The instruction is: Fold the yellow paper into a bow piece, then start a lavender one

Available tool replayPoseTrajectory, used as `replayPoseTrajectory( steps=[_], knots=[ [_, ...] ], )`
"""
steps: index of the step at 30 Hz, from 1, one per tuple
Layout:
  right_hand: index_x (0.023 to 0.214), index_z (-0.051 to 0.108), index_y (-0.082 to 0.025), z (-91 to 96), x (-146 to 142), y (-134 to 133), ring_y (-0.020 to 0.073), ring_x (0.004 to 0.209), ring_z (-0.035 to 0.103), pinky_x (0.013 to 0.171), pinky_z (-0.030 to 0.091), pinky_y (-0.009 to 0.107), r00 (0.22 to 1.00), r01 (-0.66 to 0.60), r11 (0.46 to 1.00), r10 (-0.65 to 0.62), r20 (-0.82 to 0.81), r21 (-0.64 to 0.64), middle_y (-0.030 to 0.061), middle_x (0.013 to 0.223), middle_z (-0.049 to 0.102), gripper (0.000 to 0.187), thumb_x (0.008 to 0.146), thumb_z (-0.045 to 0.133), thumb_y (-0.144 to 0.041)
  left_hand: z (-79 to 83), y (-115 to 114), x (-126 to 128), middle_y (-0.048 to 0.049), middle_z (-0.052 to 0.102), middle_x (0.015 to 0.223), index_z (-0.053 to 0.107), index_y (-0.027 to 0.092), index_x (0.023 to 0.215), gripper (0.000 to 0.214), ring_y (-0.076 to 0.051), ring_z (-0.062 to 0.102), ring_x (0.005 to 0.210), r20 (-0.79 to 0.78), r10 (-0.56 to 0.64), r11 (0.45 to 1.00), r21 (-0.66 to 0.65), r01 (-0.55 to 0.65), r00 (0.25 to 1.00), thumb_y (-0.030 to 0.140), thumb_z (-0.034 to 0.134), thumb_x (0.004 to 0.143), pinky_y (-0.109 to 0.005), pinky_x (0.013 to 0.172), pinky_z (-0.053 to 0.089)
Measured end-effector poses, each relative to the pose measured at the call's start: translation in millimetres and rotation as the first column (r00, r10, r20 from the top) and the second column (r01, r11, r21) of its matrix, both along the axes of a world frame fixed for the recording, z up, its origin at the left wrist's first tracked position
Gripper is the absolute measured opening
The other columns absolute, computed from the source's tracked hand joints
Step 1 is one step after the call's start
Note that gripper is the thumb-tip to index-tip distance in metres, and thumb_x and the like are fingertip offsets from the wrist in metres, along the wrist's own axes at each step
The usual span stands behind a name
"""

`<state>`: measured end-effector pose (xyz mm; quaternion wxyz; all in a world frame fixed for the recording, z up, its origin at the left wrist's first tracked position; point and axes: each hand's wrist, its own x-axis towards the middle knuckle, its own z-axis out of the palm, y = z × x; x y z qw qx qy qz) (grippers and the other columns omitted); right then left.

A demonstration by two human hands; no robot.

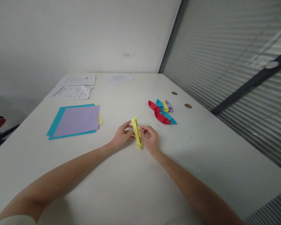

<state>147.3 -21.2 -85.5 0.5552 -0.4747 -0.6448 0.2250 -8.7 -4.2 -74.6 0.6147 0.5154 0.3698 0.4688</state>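
Note:
A narrow folded yellow paper piece [136, 132] stands on edge on the white table [201, 147]. My left hand [121, 135] pinches its left side with fingers closed on it. Gripping the right side is my right hand [151, 139], its fingers curled around the paper. Both hands rest low on the table near its middle. Several finished folded paper boats [162, 111] in red, blue, yellow and purple lie just beyond my right hand.
A stack of flat paper sheets [76, 121], purple on top of blue and yellow, lies to the left. Printed white sheets [71, 89] sit at the far left. Two round holes [188, 106] mark the table near the window blinds.

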Motion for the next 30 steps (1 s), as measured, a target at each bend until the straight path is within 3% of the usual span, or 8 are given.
replayPoseTrajectory(
  steps=[3, 9, 13, 19, 21, 23, 25, 30],
  knots=[
    [0.086, 0.069, -0.021, 2.5, -1, -2, 0.0146, 0.064, 0.056, 0.063, 0.048, 0.028, 0.994, 0.077, 0.995, -0.082, 0.066, 0.069, 0.0026, 0.074, 0.062, 0.014, 0.087, 0.058, -0.031, 2.9, -2, 1, -0.0074, 0.062, 0.105, 0.055, 0.02, 0.124, 0.055, -0.02, 0.069, 0.082, 0.047, 0.0, 1.0, -0.03, 0.002, 0.999, 0.035, 0.074, 0.075, -0.034, 0.07, 0.059],
    [0.085, 0.072, -0.022, 1.6, -5, -4, 0.0157, 0.062, 0.055, 0.061, 0.047, 0.029, 0.973, 0.085, 0.975, -0.126, 0.196, 0.205, 0.0033, 0.067, 0.059, 0.018, 0.09, 0.055, -0.028, 8.6, -6, 6, -0.0071, 0.066, 0.093, 0.064, 0.015, 0.093, 0.037, -0.021, 0.067, 0.087, 0.042, -0.009, 0.996, -0.086, 0.013, 0.999, 0.044, 0.075, 0.073, -0.034, 0.072, 0.058],
    [0.086, 0.072, -0.021, 5.5, -2, -5, 0.0152, 0.063, 0.054, 0.062, 0.047, 0.029, 0.978, 0.098, 0.976, -0.131, 0.165, 0.196, 0.0037, 0.07, 0.06, 0.019, 0.09, 0.055, -0.029, 11.0, -1, 3, -0.0114, 0.07, 0.099, 0.068, 0.012, 0.094, 0.032, -0.022, 0.066, 0.09, 0.066, 0.013, 0.994, -0.113, -0.006, 0.998, 0.038, 0.07, 0.076, -0.038, 0.08, 0.056],
    [0.093, 0.071, -0.021, 32.7, 5, 8, 0.0164, 0.077, 0.059, 0.07, 0.05, 0.03, 0.994, -0.066, 0.993, 0.057, 0.092, 0.101, 0.0045, 0.081, 0.062, 0.023, 0.092, 0.053, -0.036, 32.1, 12, 0, -0.008, 0.071, 0.098, 0.07, 0.014, 0.094, 0.028, -0.02, 0.065, 0.085, -0.035, 0.099, 0.995, 0.007, -0.099, 0.994, 0.033, 0.068, 0.072, -0.035, 0.073, 0.057],
    [0.096, 0.07, -0.022, 44.9, 6, 19, 0.0168, 0.085, 0.06, 0.074, 0.05, 0.03, 0.999, -0.04, 0.995, 0.039, 0.008, 0.089, 0.0056, 0.089, 0.062, 0.025, 0.092, 0.051, -0.038, 44.0, 17, 0, -0.0081, 0.071, 0.097, 0.071, 0.014, 0.091, 0.027, -0.019, 0.065, 0.082, -0.08, 0.136, 0.99, 0.034, -0.134, 0.987, 0.032, 0.068, 0.071, -0.032, 0.067, 0.056],
    [0.103, 0.068, -0.023, 56.4, 6, 30, 0.0157, 0.083, 0.06, 0.073, 0.051, 0.029, 0.993, -0.055, 0.996, 0.061, -0.099, 0.064, 0.0046, 0.093, 0.061, 0.026, 0.085, 0.061, -0.04, 54.7, 20, 1, -0.0075, 0.072, 0.092, 0.072, 0.014, 0.091, 0.027, -0.019, 0.066, 0.078, -0.101, 0.106, 0.994, 0.044, -0.102, 0.989, 0.03, 0.068, 0.069, -0.031, 0.065, 0.056],
    [0.111, 0.063, -0.023, 66.0, 7, 38, 0.0141, 0.078, 0.061, 0.071, 0.052, 0.029, 0.972, -0.169, 0.986, 0.164, -0.165, -0.013, 0.0027, 0.092, 0.062, 0.038, 0.078, 0.069, -0.039, 62.3, 21, 1, -0.0071, 0.072, 0.091, 0.073, 0.014, 0.094, 0.03, -0.018, 0.066, 0.075, -0.112, 0.069, 0.996, 0.066, -0.061, 0.991, 0.03, 0.069, 0.068, -0.03, 0.064, 0.055],
    [0.114, 0.06, -0.022, 79.2, 6, 40, 0.0121, 0.072, 0.06, 0.067, 0.052, 0.027, 0.912, -0.334, 0.939, 0.3, -0.279, -0.082, -0.0002, 0.084, 0.061, 0.047, 0.071, 0.073, -0.033, 64.1, 19, -5, -0.0085, 0.073, 0.096, 0.073, 0.014, 0.095, 0.037, -0.018, 0.066, 0.076, -0.104, 0.058, 0.993, 0.108, -0.046, 0.993, 0.039, 0.075, 0.068, -0.029, 0.065, 0.054]
  ],
)
